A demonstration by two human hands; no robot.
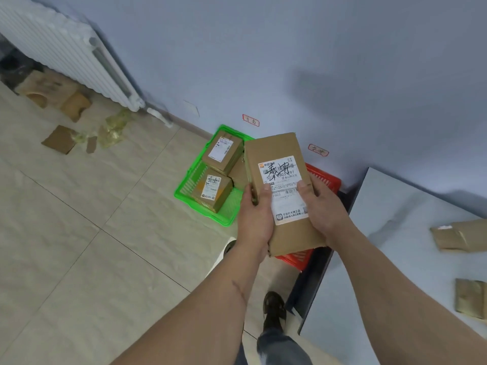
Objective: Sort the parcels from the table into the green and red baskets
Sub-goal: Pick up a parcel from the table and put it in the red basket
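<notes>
Both hands, left hand [254,219] and right hand [325,206], grip a labelled parcel [279,185] reading "803".

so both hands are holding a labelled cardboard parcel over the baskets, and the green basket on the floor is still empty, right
Not quite. The green basket is not empty: the head view shows cardboard parcels already in it, two of them with their labels facing up. The rest stands: the left hand and the right hand both hold the labelled cardboard parcel over the baskets.
</notes>
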